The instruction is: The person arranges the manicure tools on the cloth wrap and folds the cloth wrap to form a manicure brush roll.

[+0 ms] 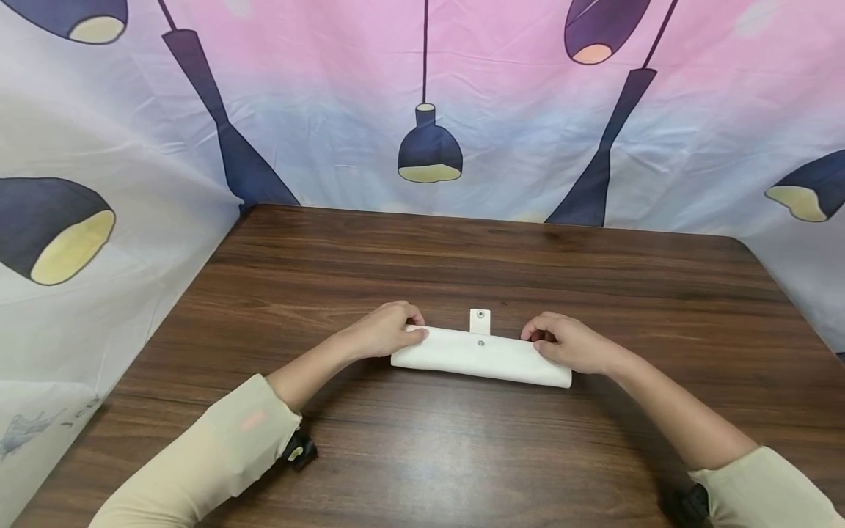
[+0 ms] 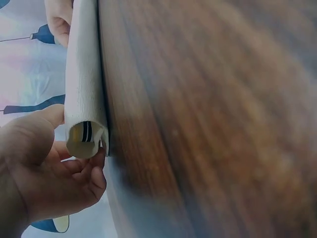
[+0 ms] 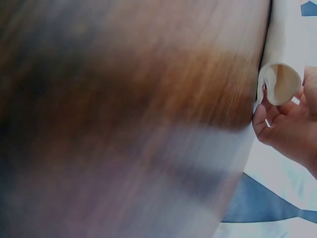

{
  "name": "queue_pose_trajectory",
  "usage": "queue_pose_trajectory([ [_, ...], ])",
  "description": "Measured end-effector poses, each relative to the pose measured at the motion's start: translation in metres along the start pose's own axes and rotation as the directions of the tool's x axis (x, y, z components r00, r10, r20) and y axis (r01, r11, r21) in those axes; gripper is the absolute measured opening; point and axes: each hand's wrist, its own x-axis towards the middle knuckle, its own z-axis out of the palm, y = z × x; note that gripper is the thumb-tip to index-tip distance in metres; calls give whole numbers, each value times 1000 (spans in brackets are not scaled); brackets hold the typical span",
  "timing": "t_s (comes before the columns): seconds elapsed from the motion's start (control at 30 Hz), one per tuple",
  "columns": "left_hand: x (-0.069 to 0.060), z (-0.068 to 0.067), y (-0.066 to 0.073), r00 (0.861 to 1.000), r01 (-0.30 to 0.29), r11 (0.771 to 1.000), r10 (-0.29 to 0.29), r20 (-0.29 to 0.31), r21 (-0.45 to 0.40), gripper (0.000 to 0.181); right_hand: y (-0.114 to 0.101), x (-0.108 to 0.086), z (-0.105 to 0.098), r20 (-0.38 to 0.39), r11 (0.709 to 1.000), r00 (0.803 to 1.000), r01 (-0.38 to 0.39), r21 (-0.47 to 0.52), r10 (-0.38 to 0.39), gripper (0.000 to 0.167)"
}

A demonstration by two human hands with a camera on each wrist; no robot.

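Observation:
A white rolled-up fabric case (image 1: 485,361) lies crosswise on the wooden table. From its far edge a short strap (image 1: 480,323) with a metal snap sticks out flat, and a second snap shows on the roll. My left hand (image 1: 386,331) grips the left end, thumb on the near side and fingers behind. At the right end, my right hand (image 1: 573,343) holds the roll between thumb and fingers. Through the open left end, the left wrist view shows something striped yellow, black and white (image 2: 86,132) inside. The right end, seen in the right wrist view, is a hollow curl (image 3: 286,87).
The dark wood-grain table (image 1: 422,455) reaches back to a hanging cloth (image 1: 343,147) printed with lamps, which also runs along both sides. A black wrist device (image 1: 300,449) sits below the left sleeve, and another (image 1: 689,504) below the right.

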Motion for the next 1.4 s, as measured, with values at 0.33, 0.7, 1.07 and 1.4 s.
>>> queue_pose_trajectory([
  [0.33, -3, 8, 19, 956, -254, 957, 270, -115, 138, 24, -5, 3, 0, 1, 999, 1000, -8, -37, 9, 16],
  [0.7, -8, 19, 34, 935, -337, 899, 354, -12, 278, 38, -20, 31, -2, 47, 992, 999, 0, -127, 6, 43],
  [1.07, -6, 19, 33, 940, -323, 914, 341, -35, 245, 34, -37, 59, 7, -57, 993, 997, -52, -107, 46, 29],
  [1.4, -5, 20, 30, 940, -323, 922, 339, -38, 214, 32, -49, 50, 11, -130, 997, 991, -23, -68, 14, 12],
])
